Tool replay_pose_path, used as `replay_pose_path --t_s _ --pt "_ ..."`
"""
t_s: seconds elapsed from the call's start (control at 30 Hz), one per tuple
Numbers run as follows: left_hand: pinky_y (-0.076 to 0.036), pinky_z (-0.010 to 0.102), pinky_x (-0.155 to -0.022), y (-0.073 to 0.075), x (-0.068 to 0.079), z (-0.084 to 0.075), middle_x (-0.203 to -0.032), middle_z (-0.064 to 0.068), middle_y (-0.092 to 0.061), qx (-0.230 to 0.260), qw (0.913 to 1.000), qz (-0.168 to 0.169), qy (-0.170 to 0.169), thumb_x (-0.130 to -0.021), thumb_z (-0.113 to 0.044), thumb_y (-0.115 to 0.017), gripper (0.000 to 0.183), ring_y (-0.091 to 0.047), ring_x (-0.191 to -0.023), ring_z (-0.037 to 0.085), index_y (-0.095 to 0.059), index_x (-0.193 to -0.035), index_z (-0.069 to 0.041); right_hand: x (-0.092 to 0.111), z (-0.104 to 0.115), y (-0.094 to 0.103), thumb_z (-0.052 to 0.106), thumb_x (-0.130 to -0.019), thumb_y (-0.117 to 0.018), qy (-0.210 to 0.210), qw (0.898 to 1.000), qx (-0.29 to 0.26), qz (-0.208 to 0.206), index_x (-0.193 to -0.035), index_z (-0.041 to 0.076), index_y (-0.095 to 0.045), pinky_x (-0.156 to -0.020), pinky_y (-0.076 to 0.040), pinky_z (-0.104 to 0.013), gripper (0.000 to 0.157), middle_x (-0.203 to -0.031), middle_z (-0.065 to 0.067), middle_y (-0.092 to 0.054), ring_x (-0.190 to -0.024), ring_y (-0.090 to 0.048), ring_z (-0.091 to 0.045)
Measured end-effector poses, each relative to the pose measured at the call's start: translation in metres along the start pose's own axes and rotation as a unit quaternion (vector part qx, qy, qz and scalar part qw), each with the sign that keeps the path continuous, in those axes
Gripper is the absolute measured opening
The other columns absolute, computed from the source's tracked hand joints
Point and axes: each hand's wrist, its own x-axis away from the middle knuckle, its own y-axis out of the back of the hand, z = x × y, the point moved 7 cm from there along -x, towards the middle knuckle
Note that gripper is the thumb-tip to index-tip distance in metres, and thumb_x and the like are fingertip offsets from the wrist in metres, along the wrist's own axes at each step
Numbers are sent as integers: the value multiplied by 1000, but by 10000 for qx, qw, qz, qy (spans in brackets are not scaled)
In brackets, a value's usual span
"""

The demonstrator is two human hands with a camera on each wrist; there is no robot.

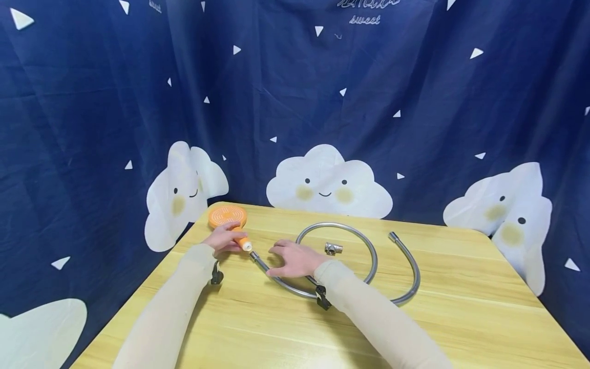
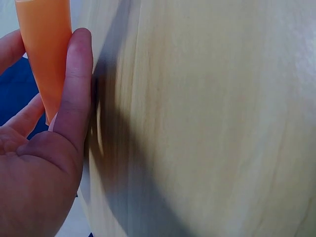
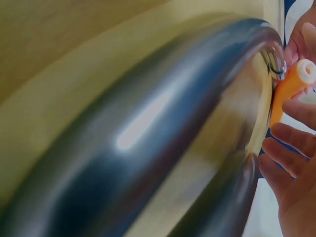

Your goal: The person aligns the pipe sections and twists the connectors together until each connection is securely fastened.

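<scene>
An orange shower head (image 1: 227, 215) lies at the table's far left corner, spray face up. Its handle (image 2: 47, 54) is between the thumb and fingers of my left hand (image 1: 223, 239), which grips it. The white threaded end (image 3: 308, 70) of the handle points toward a metal end (image 1: 254, 254) of the grey shower hose (image 1: 374, 259). My right hand (image 1: 297, 259) is over the hose's left part, fingers spread and holding nothing. In the right wrist view the hose (image 3: 143, 123) curves large past the open fingers.
Inside the hose's loop lies a small chrome tee fitting (image 1: 333, 249). The hose's other metal end (image 1: 393, 236) rests farther right on the wooden table (image 1: 479, 287). A dark blue curtain (image 1: 295, 92) with cloud prints hangs behind and beside the table.
</scene>
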Motion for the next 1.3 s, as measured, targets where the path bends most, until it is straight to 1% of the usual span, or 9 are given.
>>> replay_pose_path --t_s 0.17,0.4,0.67,0.83,0.97,1.07,1.13,1.2,1.3 --pt "-62 33 -77 -1 -1 0 -110 16 -63 53 9999 78 -98 -97 -14 -67 78 -69 -80 15 -21 -159 -2 -7 3 -5 71 -89 -55 -32 10000 8 79 -148 17 -51 -117 -38 -39 80 -154 -8 -46 -142 -44 -25" --pt "-62 34 -77 -1 0 1 -120 23 -58 112 9996 197 -162 -96 -13 -67 79 -69 -84 17 -19 -159 1 -13 3 -11 71 -88 -58 -83 9997 -53 213 -146 15 -53 -116 -40 -38 81 -153 -9 -46 -140 -46 -25" --pt "-62 35 -80 -4 3 -2 -122 23 -57 114 9998 146 -115 -97 -12 -66 78 -69 -84 17 -20 -158 0 -18 0 -19 74 -87 -58 -142 9994 -16 301 -144 16 -56 -117 -39 -38 81 -155 -7 -44 -143 -42 -24" --pt "-62 36 -80 -3 1 -2 -118 21 -59 84 9999 102 -73 -97 -13 -66 78 -69 -84 17 -20 -159 0 -19 0 -22 74 -85 -59 -170 9992 51 355 -146 16 -54 -117 -37 -37 84 -157 -6 -42 -145 -39 -24" --pt "-62 35 -79 -3 2 -3 -119 22 -59 76 9999 121 -86 -97 -13 -66 78 -70 -83 17 -20 -159 0 -17 -1 -26 76 -84 -59 -220 9987 44 463 -152 18 -46 -119 -34 -38 90 -161 -6 -37 -148 -34 -25" --pt "-62 36 -79 -4 5 -4 -122 24 -57 94 9998 108 -100 -97 -12 -66 78 -70 -84 17 -20 -158 0 -15 -1 -29 76 -85 -58 -190 9983 -32 553 -155 21 -40 -120 -32 -41 91 -163 -7 -31 -151 -29 -27" --pt "-62 37 -80 -5 7 -5 -125 26 -56 114 9998 115 -114 -97 -12 -66 78 -69 -85 18 -19 -158 1 -13 0 -30 75 -86 -58 -152 9980 -97 598 -156 24 -38 -121 -32 -42 89 -164 -8 -29 -151 -27 -28" --pt "-62 37 -81 -5 7 -5 -128 27 -53 152 9998 71 -94 -97 -11 -66 77 -69 -85 18 -21 -158 0 -12 0 -30 74 -87 -58 -132 9979 -193 604 -156 28 -38 -121 -32 -44 86 -165 -9 -28 -152 -26 -29" --pt "-61 36 -82 -6 7 -5 -133 28 -51 147 9998 -4 -158 -97 -10 -65 75 -68 -85 16 -23 -157 1 -9 0 -29 74 -87 -58 -119 9977 -295 604 -155 31 -39 -121 -32 -44 82 -165 -10 -28 -152 -26 -29"
